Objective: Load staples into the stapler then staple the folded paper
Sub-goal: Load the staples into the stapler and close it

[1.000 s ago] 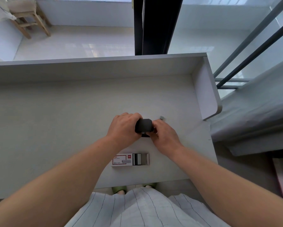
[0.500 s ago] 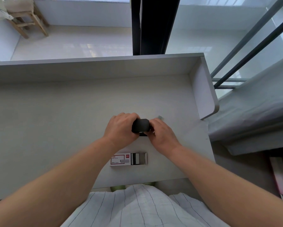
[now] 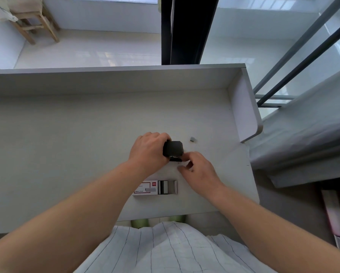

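Both hands work at the middle of a white desk [image 3: 67, 154]. Left hand [image 3: 147, 152] is curled tight around a black stapler [image 3: 173, 148], a blocky matte thing with rounded edges, its end turned toward the camera; a dark base shows beneath it, just above the desktop. Right hand [image 3: 199, 170] sits just beside the stapler's near end, fingers bent loosely, thumb and forefinger close together at the stapler's lower edge; whether they pinch anything cannot be told, and the folded paper cannot be made out against the pale surface there.

Nearer the body lies a small staple box [image 3: 155, 187], flat cardboard, white with red print, its right end open and showing grey strips inside. A tiny grey block [image 3: 192, 139] rests well apart beyond the right hand.

The desk is smooth laminate with a raised back and a rounded side panel [image 3: 246, 115]. Both bare forearms reach forward from a white pinstriped garment [image 3: 165, 249]. A wooden stool [image 3: 33, 22] stands on the pale floor far left.
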